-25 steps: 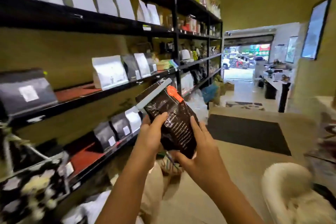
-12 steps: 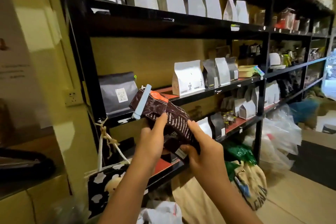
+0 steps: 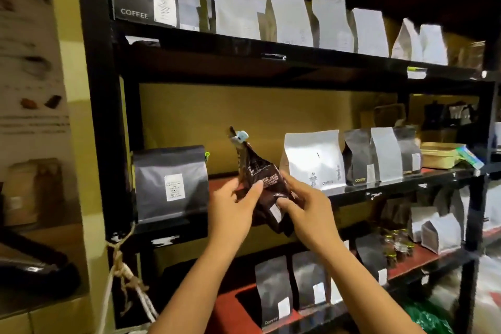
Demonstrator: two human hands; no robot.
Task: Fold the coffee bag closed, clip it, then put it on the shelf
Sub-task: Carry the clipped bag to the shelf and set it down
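A dark brown coffee bag (image 3: 260, 173) stands nearly upright in front of the middle shelf (image 3: 379, 192), its bottom at the shelf's front edge. A pale blue clip (image 3: 240, 137) pinches its folded top. My left hand (image 3: 233, 209) grips the bag's lower left side, thumb on its front. My right hand (image 3: 306, 209) grips the lower right side. The bag sits in the gap between a grey pouch (image 3: 170, 184) and a white pouch (image 3: 314, 160).
The black shelving unit carries rows of white and grey pouches on the upper shelf (image 3: 271, 46) and lower shelf (image 3: 406, 266). A black upright post (image 3: 100, 116) stands at the left, with a knotted rope (image 3: 122, 274) tied to it. A tan basket (image 3: 439, 154) sits further right.
The view has swung left to face the shelves. Both hands have lifted the bag from a tilt to nearly upright and carried it up to the middle shelf's gap.
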